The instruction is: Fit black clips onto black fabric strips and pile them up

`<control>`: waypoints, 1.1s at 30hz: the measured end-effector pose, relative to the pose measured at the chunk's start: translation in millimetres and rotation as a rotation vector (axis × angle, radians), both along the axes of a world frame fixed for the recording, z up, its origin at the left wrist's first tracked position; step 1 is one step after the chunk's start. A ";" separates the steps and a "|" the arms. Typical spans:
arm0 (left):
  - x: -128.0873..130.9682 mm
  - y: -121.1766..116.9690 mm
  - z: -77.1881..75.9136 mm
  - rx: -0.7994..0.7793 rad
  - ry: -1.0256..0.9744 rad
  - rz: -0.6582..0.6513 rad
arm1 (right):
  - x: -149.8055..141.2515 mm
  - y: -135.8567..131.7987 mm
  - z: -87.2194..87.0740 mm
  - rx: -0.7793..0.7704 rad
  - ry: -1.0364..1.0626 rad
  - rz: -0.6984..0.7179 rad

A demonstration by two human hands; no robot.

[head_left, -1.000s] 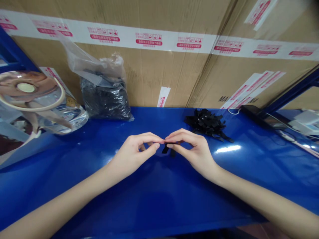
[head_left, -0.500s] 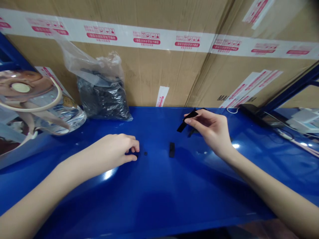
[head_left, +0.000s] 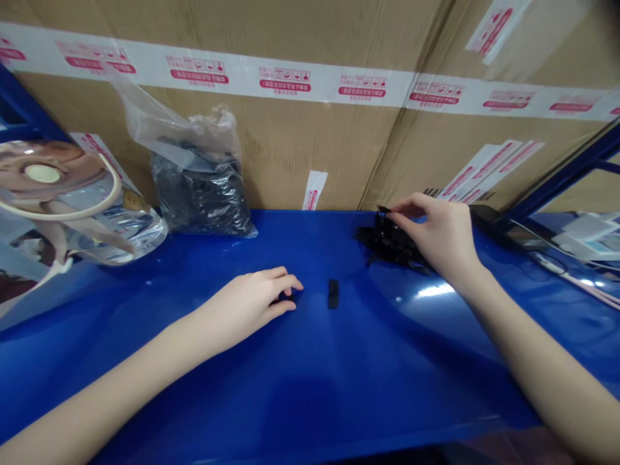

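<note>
My right hand (head_left: 438, 236) is over a pile of flat black pieces (head_left: 394, 245) at the back right of the blue table. Its thumb and forefinger are closed on a black strip (head_left: 384, 210), of which only an end shows. My left hand (head_left: 259, 298) is low over the table, fingers bent and thumb apart from them. Something dark shows between its fingertips; whether it is a small piece or shadow is unclear. Just right of that hand, a small black rectangular piece (head_left: 333, 294) lies alone on the table.
A clear plastic bag (head_left: 203, 187) full of black pieces leans on a large cardboard box (head_left: 285, 142) at the back. At left stands a transparent bottle (head_left: 140, 236) with a carrying loop. Cables (head_left: 581, 278) and a dark flat object lie at far right, by a blue frame.
My right hand has moved right and back, bringing the black strip to the pile. My left hand has slid right, over the spot where a tiny round black piece lay.
</note>
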State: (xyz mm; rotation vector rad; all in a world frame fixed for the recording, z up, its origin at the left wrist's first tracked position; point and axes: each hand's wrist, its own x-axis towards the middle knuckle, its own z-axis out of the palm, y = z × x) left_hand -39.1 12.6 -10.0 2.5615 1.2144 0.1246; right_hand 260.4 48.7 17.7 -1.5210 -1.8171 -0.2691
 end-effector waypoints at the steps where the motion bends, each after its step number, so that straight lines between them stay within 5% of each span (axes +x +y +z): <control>1: 3.2 -1.8 0.5 0.028 0.037 -0.004 | 4.5 2.2 0.2 -0.025 -0.116 -0.071; 5: 13.3 -7.3 1.5 0.119 0.159 -0.023 | 11.0 7.6 -4.8 -0.122 -0.442 -0.209; 8: 15.1 -8.3 0.0 0.149 0.162 -0.031 | 3.6 6.4 -7.8 -0.043 -0.511 -0.216; 10: 13.7 -7.9 -1.8 0.157 0.114 -0.025 | -7.0 1.3 -8.2 0.054 -0.490 -0.132; 14: 8.2 -4.0 -7.7 0.112 -0.088 0.014 | -36.8 -17.9 -13.1 0.075 -0.401 0.264; 22: 12.8 2.4 -16.5 -0.541 -0.879 0.291 | -72.7 -46.6 -37.1 -0.116 -0.243 0.773; 28: 23.7 -12.7 -12.0 -0.962 -1.166 0.368 | -71.5 -52.8 -35.4 -0.148 -0.040 0.870; 33: 26.8 -12.0 -12.6 -1.023 -1.266 0.333 | -71.4 -48.2 -30.5 -0.146 0.009 0.880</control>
